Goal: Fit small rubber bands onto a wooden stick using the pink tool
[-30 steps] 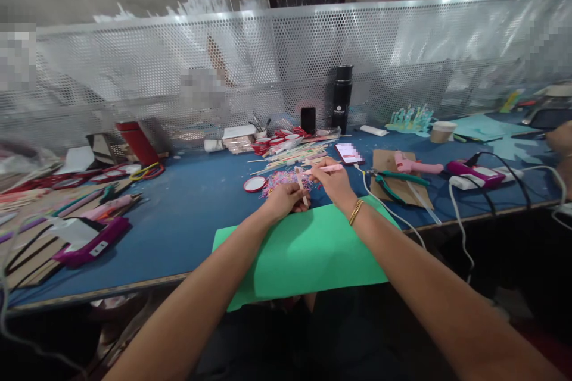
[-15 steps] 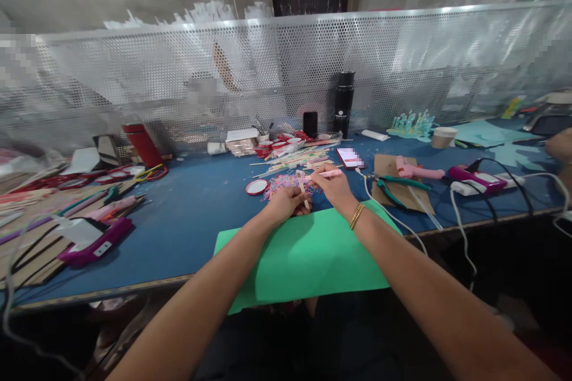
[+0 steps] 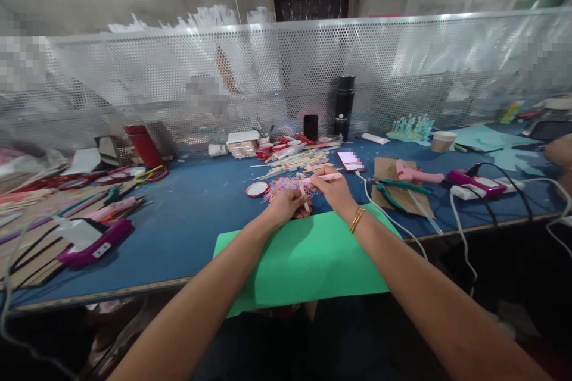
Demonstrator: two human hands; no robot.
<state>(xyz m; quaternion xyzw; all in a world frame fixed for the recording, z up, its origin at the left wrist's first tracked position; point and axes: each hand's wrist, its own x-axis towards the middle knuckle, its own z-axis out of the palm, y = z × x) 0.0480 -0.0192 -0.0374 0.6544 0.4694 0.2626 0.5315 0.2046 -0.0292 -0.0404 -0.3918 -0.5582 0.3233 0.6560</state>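
My left hand (image 3: 286,207) is closed on a small pale wooden craft stick (image 3: 302,189), which stands up tilted between the fingers. In my right hand (image 3: 333,187) is a slim pink pen (image 3: 329,177), pinched like a writing tool, its tip end at the upper part of the stick. Whether the tip touches the stick is too small to tell. Behind the hands lies a tangle of thin coloured strands (image 3: 279,186). A green sheet (image 3: 308,256) spreads below the wrists and overhangs the table's front edge.
Pale thin sticks (image 3: 297,164) and a phone (image 3: 351,161) lie beyond the hands. To the right are teal-handled pliers (image 3: 404,184), a pink glue gun (image 3: 417,172) and a purple power strip (image 3: 478,183) with cables. A black bottle (image 3: 344,107) stands at the mesh screen (image 3: 179,83).
Both hands stay in nearly the same place, still holding the stick and the pen. The whole view has shifted slightly.
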